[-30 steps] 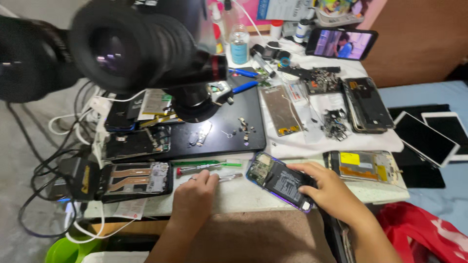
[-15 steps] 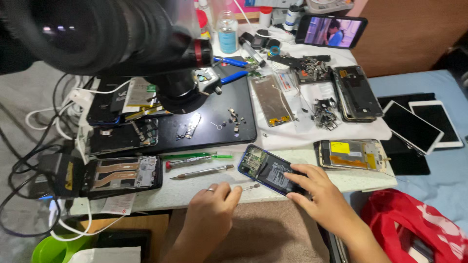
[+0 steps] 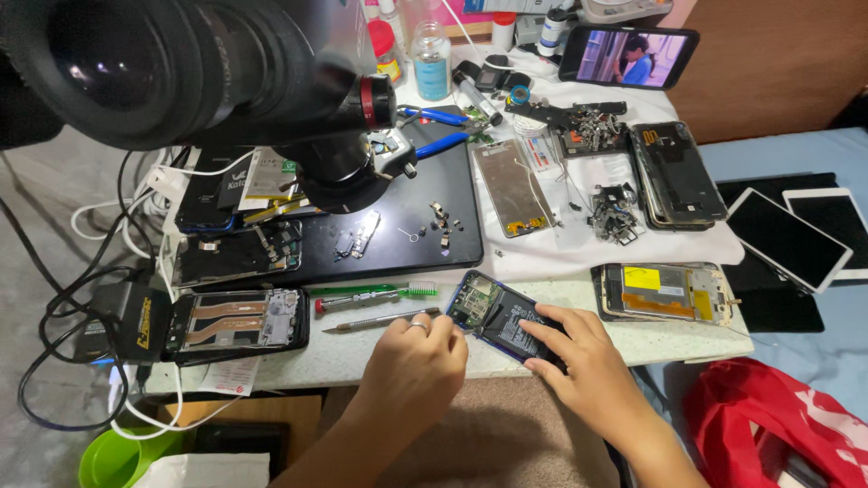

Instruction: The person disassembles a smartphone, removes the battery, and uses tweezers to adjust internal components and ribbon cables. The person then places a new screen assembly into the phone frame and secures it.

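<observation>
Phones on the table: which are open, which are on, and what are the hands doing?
Blue phone: back off, insides showing, right hand on it.
Left hand: fingertips at the screwdriver.
Phone at left: opened, copper parts showing.
Phone with yellow sticker: opened, lying flat.
Propped phone: on, showing a video.
Two tablets: screens dark.

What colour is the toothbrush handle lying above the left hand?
Green, with white bristles; the toothbrush shows best in the head view.
</observation>
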